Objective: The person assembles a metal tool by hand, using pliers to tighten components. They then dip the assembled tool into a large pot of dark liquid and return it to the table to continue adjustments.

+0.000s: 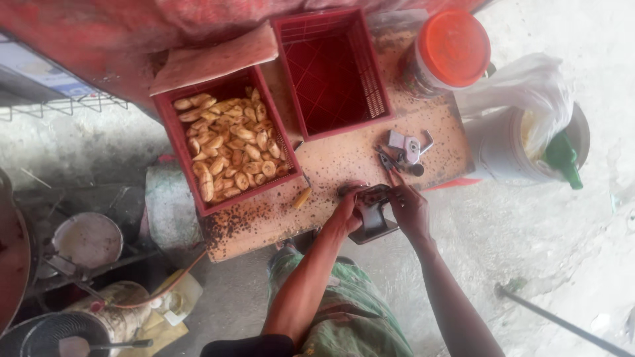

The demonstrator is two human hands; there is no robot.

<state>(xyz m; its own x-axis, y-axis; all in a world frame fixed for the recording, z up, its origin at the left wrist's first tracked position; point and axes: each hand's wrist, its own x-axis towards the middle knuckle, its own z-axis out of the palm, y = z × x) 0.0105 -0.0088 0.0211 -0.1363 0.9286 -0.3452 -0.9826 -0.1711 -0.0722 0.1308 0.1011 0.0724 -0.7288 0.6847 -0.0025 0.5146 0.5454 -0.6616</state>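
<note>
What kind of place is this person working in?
Probably a small street-side food stall: a worn wooden board on bare concrete, a red crate of peeled plantains, and pots nearby.

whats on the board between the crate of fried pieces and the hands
In the head view, one small yellow piece lies on the speckled board between the full crate and the left hand.

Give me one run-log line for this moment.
left hand: on dark metal tool at board edge | right hand: same tool | red crate: peeled pieces | second crate: empty
</note>
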